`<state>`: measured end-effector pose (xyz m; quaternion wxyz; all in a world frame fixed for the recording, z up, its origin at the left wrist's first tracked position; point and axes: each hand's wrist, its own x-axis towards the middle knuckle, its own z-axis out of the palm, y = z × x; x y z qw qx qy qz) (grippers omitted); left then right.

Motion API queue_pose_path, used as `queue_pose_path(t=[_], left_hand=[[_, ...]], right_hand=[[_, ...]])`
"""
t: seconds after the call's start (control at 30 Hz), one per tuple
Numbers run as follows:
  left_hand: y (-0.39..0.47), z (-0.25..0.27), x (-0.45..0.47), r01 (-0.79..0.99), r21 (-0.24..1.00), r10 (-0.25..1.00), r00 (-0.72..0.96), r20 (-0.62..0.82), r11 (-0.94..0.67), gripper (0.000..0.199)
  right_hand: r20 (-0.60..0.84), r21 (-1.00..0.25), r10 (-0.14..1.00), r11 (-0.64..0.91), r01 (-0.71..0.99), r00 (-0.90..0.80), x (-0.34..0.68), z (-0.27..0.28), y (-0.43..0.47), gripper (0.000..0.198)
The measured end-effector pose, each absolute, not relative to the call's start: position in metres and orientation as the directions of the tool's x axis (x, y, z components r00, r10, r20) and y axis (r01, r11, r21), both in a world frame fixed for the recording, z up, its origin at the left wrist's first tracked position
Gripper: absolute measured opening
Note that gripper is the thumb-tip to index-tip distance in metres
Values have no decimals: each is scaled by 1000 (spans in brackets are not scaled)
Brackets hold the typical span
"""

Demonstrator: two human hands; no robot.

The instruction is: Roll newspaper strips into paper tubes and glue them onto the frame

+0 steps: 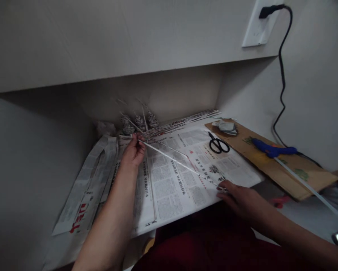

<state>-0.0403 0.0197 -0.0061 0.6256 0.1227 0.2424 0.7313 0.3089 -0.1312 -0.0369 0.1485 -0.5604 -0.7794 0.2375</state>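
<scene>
A long thin rolled newspaper stick stretches slantwise between my two hands, above the newspaper-covered table. My left hand pinches its far end, close to the back left. At the near right end, the fingers of my right hand are closed around the stick. Behind my left hand stand several small cone-shaped woven paper pieces with loose sticks poking up. A bundle of similar paper sticks lies along the back wall.
Black-handled scissors lie on the newspaper at right. A blue glue gun with a long glue stick rests on a cardboard sheet. Its black cord runs up to a wall socket. Newspaper strips lie at left.
</scene>
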Motion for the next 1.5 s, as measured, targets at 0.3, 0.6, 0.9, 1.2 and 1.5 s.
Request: queue_pose_path(t=[0.3,0.6,0.9,1.2,1.5], left_hand=[[17,-8,-36,-869,494,992,-80,-100,-21,27],[21,-11,-34,-831,549,959,-223,-175,-93,23],[18,-9,-34,-861,508,975,-129,-182,-19,29],[22,-15,-33,-835,549,960,-192,-205,-50,25],[20,-14,-34,-857,515,976,-125,-179,-15,27]], right_hand=[[-498,-820,597,-560,118,-628,330,-45,-145,42],[-104,-595,923,242,767,-371,340,-39,-137,32],[-521,-797,465,-565,213,-716,348,-25,-137,50],[-207,-630,894,188,753,-396,339,-22,-131,36],[-478,-844,512,-492,212,-714,338,-34,-133,48]])
